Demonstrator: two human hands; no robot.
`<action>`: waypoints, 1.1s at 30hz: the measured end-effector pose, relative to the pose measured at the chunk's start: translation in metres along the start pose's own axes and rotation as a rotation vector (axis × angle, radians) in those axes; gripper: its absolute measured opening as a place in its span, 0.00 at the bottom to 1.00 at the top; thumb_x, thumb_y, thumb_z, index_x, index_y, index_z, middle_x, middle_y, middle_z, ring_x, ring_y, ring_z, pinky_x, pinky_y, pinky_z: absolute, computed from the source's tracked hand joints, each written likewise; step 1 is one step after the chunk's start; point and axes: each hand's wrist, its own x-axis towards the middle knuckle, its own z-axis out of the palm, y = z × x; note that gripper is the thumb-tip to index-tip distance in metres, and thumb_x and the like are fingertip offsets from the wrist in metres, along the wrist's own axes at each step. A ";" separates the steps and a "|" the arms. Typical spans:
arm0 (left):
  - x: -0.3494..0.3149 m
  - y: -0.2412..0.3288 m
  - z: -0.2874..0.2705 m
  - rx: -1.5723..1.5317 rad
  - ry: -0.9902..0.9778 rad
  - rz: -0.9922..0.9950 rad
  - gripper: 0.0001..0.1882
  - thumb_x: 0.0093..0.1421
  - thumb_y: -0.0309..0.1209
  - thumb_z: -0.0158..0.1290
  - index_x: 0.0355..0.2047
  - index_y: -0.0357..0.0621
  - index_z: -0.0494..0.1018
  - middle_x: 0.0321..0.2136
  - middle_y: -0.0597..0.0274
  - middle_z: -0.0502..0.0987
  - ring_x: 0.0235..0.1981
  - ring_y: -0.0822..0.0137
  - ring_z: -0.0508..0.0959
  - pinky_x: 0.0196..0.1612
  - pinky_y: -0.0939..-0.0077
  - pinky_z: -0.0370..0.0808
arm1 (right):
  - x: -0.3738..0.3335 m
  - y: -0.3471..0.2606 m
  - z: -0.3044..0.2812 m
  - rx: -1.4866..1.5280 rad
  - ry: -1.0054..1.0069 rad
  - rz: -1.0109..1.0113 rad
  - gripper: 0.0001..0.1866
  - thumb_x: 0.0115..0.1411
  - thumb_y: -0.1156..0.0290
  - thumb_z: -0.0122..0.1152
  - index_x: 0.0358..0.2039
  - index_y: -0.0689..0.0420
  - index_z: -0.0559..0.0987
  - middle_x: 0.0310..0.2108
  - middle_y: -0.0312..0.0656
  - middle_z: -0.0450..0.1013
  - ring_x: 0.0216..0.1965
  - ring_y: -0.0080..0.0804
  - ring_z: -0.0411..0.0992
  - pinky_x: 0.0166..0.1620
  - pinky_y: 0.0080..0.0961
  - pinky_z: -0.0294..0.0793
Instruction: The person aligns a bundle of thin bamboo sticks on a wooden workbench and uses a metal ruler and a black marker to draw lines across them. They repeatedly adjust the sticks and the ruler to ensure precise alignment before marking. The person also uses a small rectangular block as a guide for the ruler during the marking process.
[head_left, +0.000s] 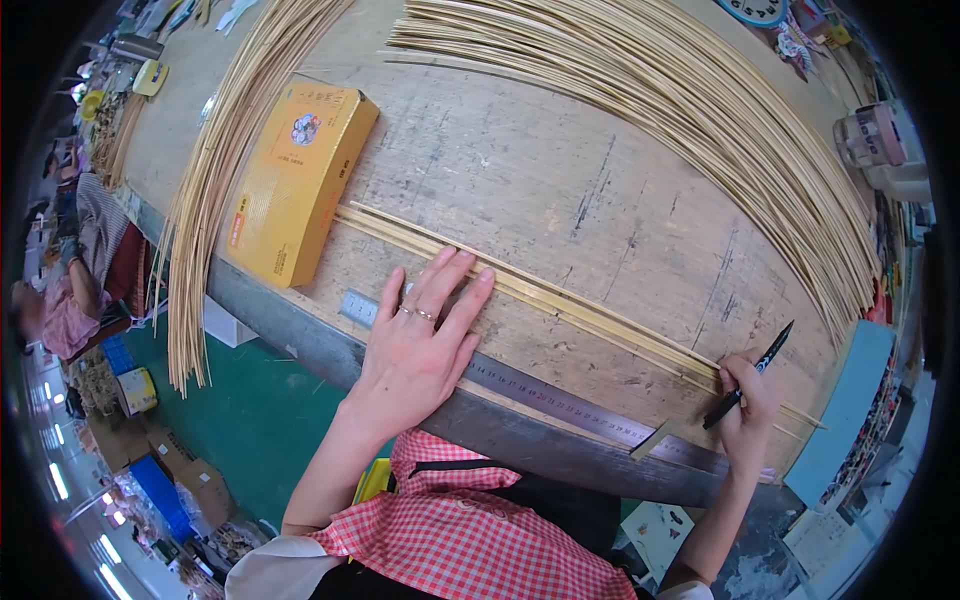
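My left hand point(425, 335) lies flat with its fingers spread. Its fingertips press on a few thin bamboo strips point(570, 308) that run side by side across the worktable. At their right end, my right hand point(748, 400) is closed around a black marker pen point(774, 346), its side resting by the strips. Nearer to me along the table edge lies a long metal ruler point(585, 408), partly covered by my left hand. A short flat piece point(652, 440) sits across the ruler. The strips' left ends meet a yellow-orange box point(300, 180).
A long bundle of strips point(190, 280) hangs over the table's left edge. Another big bundle point(690, 115) curves along the far right side. A blue-green block point(838, 415) stands at the right, a clear jar point(868, 140) beyond it. Another person point(75, 290) sits at far left.
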 end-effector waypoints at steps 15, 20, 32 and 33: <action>-0.001 -0.001 0.003 0.075 -0.041 0.006 0.34 0.60 0.30 0.56 0.68 0.46 0.63 0.72 0.58 0.58 0.73 0.54 0.57 0.68 0.35 0.54 | 0.018 -0.014 -0.002 -0.066 -0.140 -0.060 0.15 0.40 0.86 0.57 0.31 0.60 0.77 0.32 0.46 0.73 0.32 0.49 0.73 0.36 0.38 0.72; 0.000 0.001 0.003 0.043 -0.048 -0.014 0.35 0.59 0.23 0.52 0.69 0.45 0.61 0.72 0.54 0.58 0.73 0.51 0.56 0.72 0.38 0.47 | 0.064 0.002 0.002 -0.077 0.112 -0.135 0.16 0.41 0.88 0.55 0.33 0.61 0.74 0.33 0.47 0.72 0.36 0.47 0.72 0.38 0.37 0.71; 0.000 0.003 0.004 0.027 -0.039 -0.010 0.35 0.59 0.23 0.52 0.69 0.46 0.61 0.72 0.56 0.58 0.74 0.51 0.56 0.72 0.38 0.46 | 0.149 0.041 0.002 -0.305 0.328 -0.193 0.13 0.50 0.87 0.59 0.37 0.60 0.76 0.36 0.46 0.74 0.37 0.44 0.74 0.40 0.35 0.72; 0.000 0.004 0.003 0.025 -0.042 -0.016 0.35 0.59 0.23 0.53 0.69 0.46 0.61 0.72 0.56 0.58 0.74 0.51 0.56 0.72 0.38 0.47 | 0.145 0.037 0.001 -0.267 0.355 -0.203 0.13 0.49 0.88 0.58 0.36 0.61 0.76 0.34 0.46 0.73 0.36 0.44 0.73 0.39 0.33 0.71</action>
